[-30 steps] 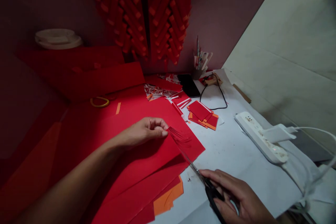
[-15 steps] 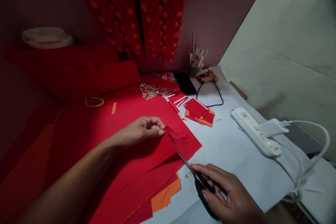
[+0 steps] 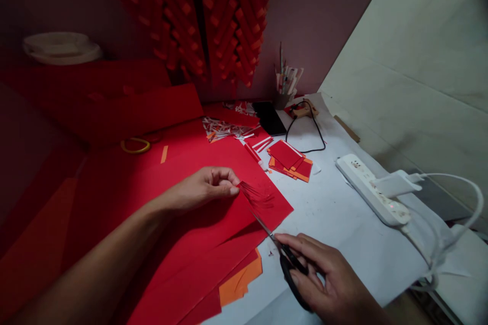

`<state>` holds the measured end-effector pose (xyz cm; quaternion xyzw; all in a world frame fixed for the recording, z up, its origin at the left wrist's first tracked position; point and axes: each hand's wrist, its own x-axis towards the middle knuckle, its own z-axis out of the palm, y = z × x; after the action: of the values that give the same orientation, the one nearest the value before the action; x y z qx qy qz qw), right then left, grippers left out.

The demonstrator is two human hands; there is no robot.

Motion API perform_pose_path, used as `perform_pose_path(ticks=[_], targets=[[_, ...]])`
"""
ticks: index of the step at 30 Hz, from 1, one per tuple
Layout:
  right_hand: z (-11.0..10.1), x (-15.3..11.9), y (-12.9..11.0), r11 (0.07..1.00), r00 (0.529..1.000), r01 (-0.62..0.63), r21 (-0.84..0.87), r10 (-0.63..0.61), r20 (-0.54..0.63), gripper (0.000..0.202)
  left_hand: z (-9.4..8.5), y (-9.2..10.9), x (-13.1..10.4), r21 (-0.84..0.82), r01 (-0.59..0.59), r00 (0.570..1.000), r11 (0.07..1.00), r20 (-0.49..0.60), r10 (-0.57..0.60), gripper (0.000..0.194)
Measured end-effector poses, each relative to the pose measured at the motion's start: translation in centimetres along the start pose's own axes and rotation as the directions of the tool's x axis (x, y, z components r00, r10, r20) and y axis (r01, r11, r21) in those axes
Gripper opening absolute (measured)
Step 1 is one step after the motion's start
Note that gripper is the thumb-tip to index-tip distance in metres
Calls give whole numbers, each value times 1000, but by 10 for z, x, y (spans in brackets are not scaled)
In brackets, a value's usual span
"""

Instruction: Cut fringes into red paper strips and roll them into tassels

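Between thumb and fingers, my left hand (image 3: 215, 185) pinches a small piece of red paper cut into a thin fringe (image 3: 254, 194), its strands spreading to the right. My right hand (image 3: 324, 274) grips black-handled scissors (image 3: 292, 266) through the finger loops. Their metal blades point up and left, just below the fringe and apart from it, and look nearly closed. Beneath both lies a large red paper sheet (image 3: 198, 244), with orange paper (image 3: 242, 279) poking out under its lower right edge.
Cut red and orange cards (image 3: 290, 160) lie beyond my hands, beside paper shreds (image 3: 224, 129) and a black phone (image 3: 270, 118). A white power strip (image 3: 371, 190) with a plugged-in charger stands right. Yellow-handled scissors (image 3: 136, 146) rest left. A pen cup (image 3: 282, 96) stands at the back.
The scissors in my right hand have shifted slightly up and left, closer to the fringe. My left hand keeps its pinch almost unmoved. The camera view has tilted a little.
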<state>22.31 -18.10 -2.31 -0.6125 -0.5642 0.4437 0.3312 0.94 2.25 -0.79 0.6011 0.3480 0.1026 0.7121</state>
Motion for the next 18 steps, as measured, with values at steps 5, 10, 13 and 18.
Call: perform_pose_path(ticks=[5,10,13,18], targets=[[0,1,0,1000,1000,5,3,-5,-4,48,0,1,0,5,3,1000,1000,8,-3,32],[1,0,0,1000,1000,-4,10,4,-15,48,2,2,0,-12,1,1000,1000,-2,-1,32],[1,0,0,1000,1000,3,22,-3,-13,48,2,2,0,-22,-2,1000,1000,-1,2,33],[0,1,-2,1000,1000,-8,25,8,-6,50,1,1,0,-42,-8,1000,999,7,8,30]])
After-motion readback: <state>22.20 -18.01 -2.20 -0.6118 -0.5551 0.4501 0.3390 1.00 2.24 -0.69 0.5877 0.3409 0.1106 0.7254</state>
